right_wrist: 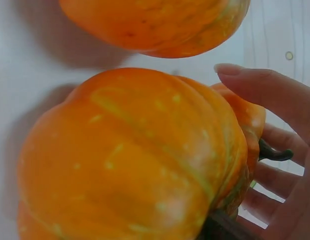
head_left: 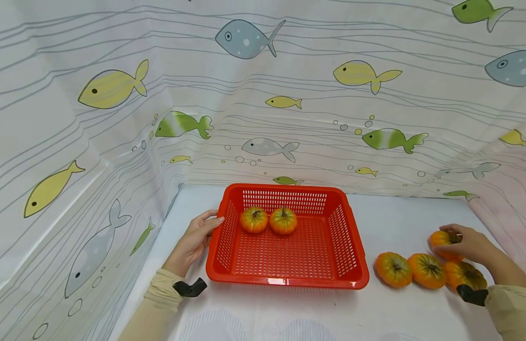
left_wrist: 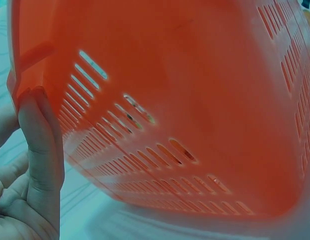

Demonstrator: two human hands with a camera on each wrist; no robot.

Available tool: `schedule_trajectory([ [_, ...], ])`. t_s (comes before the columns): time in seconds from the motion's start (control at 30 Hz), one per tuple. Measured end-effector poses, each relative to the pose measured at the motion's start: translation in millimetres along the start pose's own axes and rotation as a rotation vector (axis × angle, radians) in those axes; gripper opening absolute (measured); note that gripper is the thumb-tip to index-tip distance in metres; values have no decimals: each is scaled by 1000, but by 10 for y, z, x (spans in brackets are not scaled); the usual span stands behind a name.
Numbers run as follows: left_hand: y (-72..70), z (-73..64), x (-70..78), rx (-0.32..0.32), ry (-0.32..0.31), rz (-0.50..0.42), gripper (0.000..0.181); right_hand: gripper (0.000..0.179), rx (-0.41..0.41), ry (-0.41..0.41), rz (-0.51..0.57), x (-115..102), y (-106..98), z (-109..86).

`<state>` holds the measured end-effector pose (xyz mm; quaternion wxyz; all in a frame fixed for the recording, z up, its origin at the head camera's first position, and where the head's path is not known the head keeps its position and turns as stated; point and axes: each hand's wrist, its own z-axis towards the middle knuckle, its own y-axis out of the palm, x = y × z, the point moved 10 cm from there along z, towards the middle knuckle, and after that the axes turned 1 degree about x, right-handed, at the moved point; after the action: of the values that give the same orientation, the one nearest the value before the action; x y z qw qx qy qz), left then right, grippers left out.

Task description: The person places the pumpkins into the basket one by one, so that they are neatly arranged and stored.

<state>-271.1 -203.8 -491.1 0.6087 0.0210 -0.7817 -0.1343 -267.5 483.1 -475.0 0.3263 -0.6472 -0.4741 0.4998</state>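
Beige-sleeved left hand point(head_left: 198, 237) grips a red plastic basket point(head_left: 307, 282), two ribbed orange pumpkins point(head_left: 283, 222) inside; right hand point(head_left: 471, 244) grasps one pumpkin point(head_left: 438, 238) of four outside, toward the table's point(head_left: 396, 215) right edge.

Far pumpkin point(head_left: 439, 238): partly hidden there behind the right hand point(head_left: 473, 245)!
Red basket point(left_wrist: 195, 85): sliced off up top, left wrist view!
Right sleeve point(head_left: 511, 308): cut at the head view's corner!
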Motion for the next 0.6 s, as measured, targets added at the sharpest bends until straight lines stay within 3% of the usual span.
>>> schedule_trajectory([
  [0.27,-10,3,-6,7,-1,4,43,93,-38,48,30,17,38,-41],
  [0.6,-8,0,5,5,2,-13,41,83,-8,2,22,-10,30,-63],
])
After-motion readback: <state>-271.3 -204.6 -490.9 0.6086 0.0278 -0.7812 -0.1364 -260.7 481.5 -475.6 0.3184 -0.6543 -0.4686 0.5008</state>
